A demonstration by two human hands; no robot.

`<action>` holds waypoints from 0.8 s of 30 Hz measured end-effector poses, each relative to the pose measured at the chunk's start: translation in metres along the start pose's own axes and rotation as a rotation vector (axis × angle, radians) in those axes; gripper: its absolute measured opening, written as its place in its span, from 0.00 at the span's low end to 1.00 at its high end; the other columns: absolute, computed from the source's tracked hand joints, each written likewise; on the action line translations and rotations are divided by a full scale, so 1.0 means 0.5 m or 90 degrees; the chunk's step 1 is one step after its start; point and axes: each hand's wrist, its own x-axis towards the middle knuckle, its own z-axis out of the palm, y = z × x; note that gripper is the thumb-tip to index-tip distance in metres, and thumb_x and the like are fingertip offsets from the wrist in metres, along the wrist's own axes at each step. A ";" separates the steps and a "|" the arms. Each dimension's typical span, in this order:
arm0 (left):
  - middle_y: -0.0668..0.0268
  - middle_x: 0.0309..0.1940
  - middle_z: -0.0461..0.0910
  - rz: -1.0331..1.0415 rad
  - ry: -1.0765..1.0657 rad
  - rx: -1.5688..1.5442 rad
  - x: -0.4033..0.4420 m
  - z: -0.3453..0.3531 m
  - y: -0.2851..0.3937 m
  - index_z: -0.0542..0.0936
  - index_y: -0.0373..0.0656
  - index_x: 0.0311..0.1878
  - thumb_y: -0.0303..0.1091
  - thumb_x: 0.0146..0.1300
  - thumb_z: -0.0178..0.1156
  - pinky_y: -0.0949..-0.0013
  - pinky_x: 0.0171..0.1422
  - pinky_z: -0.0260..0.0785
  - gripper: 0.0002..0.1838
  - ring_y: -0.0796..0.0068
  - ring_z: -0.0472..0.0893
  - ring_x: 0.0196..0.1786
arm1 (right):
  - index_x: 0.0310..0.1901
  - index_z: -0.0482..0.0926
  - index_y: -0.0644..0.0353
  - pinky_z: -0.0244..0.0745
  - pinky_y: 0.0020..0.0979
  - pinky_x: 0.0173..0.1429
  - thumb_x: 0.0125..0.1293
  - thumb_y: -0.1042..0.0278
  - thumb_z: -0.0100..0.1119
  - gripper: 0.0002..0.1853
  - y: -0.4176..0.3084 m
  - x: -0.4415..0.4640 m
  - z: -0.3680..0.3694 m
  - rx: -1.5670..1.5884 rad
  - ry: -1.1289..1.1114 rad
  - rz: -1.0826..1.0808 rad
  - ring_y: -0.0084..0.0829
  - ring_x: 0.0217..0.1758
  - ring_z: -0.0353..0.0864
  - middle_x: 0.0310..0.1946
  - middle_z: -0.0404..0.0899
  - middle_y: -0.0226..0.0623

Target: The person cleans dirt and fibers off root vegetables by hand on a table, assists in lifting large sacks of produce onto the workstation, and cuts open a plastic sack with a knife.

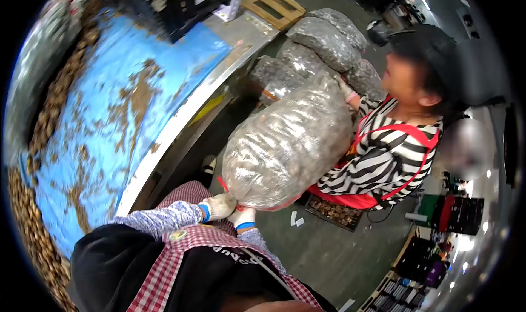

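A big, full clear plastic bag [285, 142] hangs between me and a co-worker, beside the table. My left hand [219, 206], in a white glove with a blue cuff, is closed on the gathered near end of the bag. Right beside it, my right hand [243, 218], gloved the same way, grips that same end. A red tie [222, 184] shows at the bag's neck by my hands. At the far end, the co-worker's hand [349, 93] is on the bag. Its contents are blurred by the shiny plastic.
On my left stands a metal-edged table with a dirt-strewn blue sheet [104, 120], small brown pieces [27, 219] and a black crate [175, 10]. Several filled bags [323, 41] lie behind the held one, near a wooden pallet [271, 5]. A low crate [337, 210] sits by the co-worker [394, 147].
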 end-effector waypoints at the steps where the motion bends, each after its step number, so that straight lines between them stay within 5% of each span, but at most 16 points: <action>1: 0.54 0.43 0.83 0.004 0.024 -0.009 -0.034 0.038 -0.005 0.81 0.38 0.46 0.34 0.62 0.52 0.63 0.56 0.74 0.14 0.57 0.83 0.46 | 0.70 0.67 0.51 0.53 0.53 0.77 0.70 0.33 0.35 0.37 0.029 0.022 -0.049 0.007 -0.024 0.001 0.46 0.74 0.62 0.72 0.66 0.39; 2: 0.56 0.48 0.82 -0.059 -0.111 -0.076 -0.041 0.008 0.027 0.79 0.35 0.52 0.31 0.59 0.55 0.66 0.58 0.73 0.19 0.62 0.82 0.51 | 0.69 0.68 0.52 0.55 0.50 0.77 0.70 0.35 0.40 0.36 0.043 0.007 -0.085 -0.026 -0.097 -0.037 0.43 0.75 0.62 0.71 0.68 0.38; 3: 0.56 0.47 0.82 -0.169 -0.099 -0.233 -0.042 -0.058 0.066 0.80 0.36 0.51 0.32 0.59 0.55 0.65 0.56 0.74 0.18 0.61 0.82 0.50 | 0.69 0.68 0.53 0.56 0.49 0.77 0.70 0.36 0.40 0.35 0.056 -0.016 -0.113 -0.047 -0.143 -0.050 0.43 0.74 0.62 0.71 0.68 0.38; 5: 0.56 0.44 0.82 -0.185 -0.021 -0.311 -0.073 -0.066 0.116 0.81 0.39 0.49 0.32 0.60 0.55 0.64 0.53 0.75 0.15 0.59 0.83 0.47 | 0.69 0.68 0.54 0.57 0.48 0.76 0.71 0.39 0.41 0.34 0.069 -0.087 -0.129 -0.088 -0.167 -0.058 0.42 0.74 0.63 0.70 0.68 0.39; 8: 0.57 0.41 0.82 -0.029 0.025 -0.145 -0.131 -0.080 0.181 0.82 0.42 0.46 0.33 0.62 0.54 0.62 0.49 0.76 0.13 0.59 0.84 0.46 | 0.68 0.68 0.57 0.60 0.47 0.75 0.71 0.43 0.43 0.32 0.073 -0.173 -0.111 -0.143 -0.187 -0.071 0.41 0.72 0.65 0.69 0.69 0.40; 10: 0.58 0.41 0.82 0.029 0.055 -0.200 -0.141 -0.080 0.226 0.82 0.41 0.47 0.33 0.63 0.54 0.63 0.49 0.76 0.13 0.61 0.84 0.46 | 0.68 0.68 0.58 0.61 0.46 0.74 0.72 0.46 0.44 0.31 0.069 -0.228 -0.095 -0.185 -0.196 -0.090 0.40 0.72 0.66 0.69 0.70 0.41; 11: 0.57 0.41 0.82 0.022 -0.027 -0.198 -0.148 -0.145 0.253 0.81 0.40 0.47 0.33 0.63 0.54 0.63 0.50 0.75 0.13 0.61 0.83 0.46 | 0.68 0.68 0.59 0.62 0.46 0.73 0.72 0.47 0.44 0.30 0.072 -0.253 -0.080 -0.208 -0.208 -0.098 0.40 0.71 0.67 0.69 0.70 0.41; 13: 0.56 0.41 0.82 0.212 0.039 -0.111 -0.166 -0.169 0.264 0.81 0.38 0.46 0.32 0.64 0.53 0.62 0.52 0.75 0.12 0.58 0.83 0.45 | 0.68 0.68 0.60 0.64 0.45 0.73 0.72 0.50 0.45 0.29 0.086 -0.307 -0.048 -0.254 -0.225 -0.124 0.39 0.70 0.68 0.68 0.70 0.42; 16: 0.55 0.42 0.81 0.319 0.054 -0.026 -0.236 -0.346 0.287 0.80 0.37 0.47 0.33 0.64 0.54 0.61 0.52 0.75 0.13 0.58 0.82 0.47 | 0.67 0.68 0.62 0.67 0.44 0.71 0.73 0.54 0.47 0.27 0.144 -0.390 0.013 -0.334 -0.273 -0.160 0.39 0.69 0.69 0.67 0.71 0.43; 18: 0.62 0.43 0.81 0.343 0.083 0.226 -0.302 -0.423 0.306 0.78 0.39 0.51 0.33 0.62 0.55 0.64 0.51 0.74 0.15 0.64 0.82 0.47 | 0.67 0.68 0.63 0.68 0.43 0.71 0.73 0.57 0.48 0.26 0.197 -0.442 0.064 -0.391 -0.324 -0.202 0.38 0.68 0.70 0.67 0.71 0.44; 19: 0.65 0.43 0.81 0.335 0.200 0.234 -0.335 -0.446 0.299 0.79 0.40 0.50 0.32 0.62 0.54 0.67 0.52 0.74 0.15 0.68 0.82 0.46 | 0.67 0.68 0.64 0.69 0.43 0.70 0.74 0.59 0.48 0.25 0.224 -0.473 0.092 -0.435 -0.350 -0.234 0.38 0.68 0.71 0.66 0.72 0.44; 22: 0.64 0.41 0.83 0.091 0.029 0.117 -0.438 -0.631 0.347 0.81 0.41 0.49 0.34 0.65 0.55 0.68 0.47 0.75 0.13 0.68 0.83 0.43 | 0.66 0.69 0.66 0.72 0.42 0.69 0.74 0.63 0.49 0.24 0.317 -0.549 0.194 -0.719 -0.463 -0.453 0.37 0.67 0.73 0.66 0.72 0.46; 23: 0.63 0.41 0.84 0.006 -0.013 0.031 -0.469 -0.697 0.371 0.81 0.42 0.49 0.34 0.66 0.56 0.67 0.45 0.76 0.12 0.67 0.84 0.42 | 0.66 0.69 0.67 0.72 0.41 0.68 0.75 0.64 0.50 0.23 0.341 -0.565 0.232 -0.718 -0.495 -0.452 0.36 0.67 0.73 0.65 0.73 0.46; 24: 0.62 0.41 0.85 -0.080 0.020 -0.035 -0.514 -0.718 0.367 0.81 0.42 0.49 0.36 0.68 0.56 0.66 0.43 0.77 0.12 0.67 0.84 0.41 | 0.65 0.70 0.67 0.73 0.41 0.68 0.73 0.68 0.51 0.21 0.360 -0.581 0.279 -0.521 -0.565 -0.252 0.38 0.66 0.73 0.64 0.73 0.46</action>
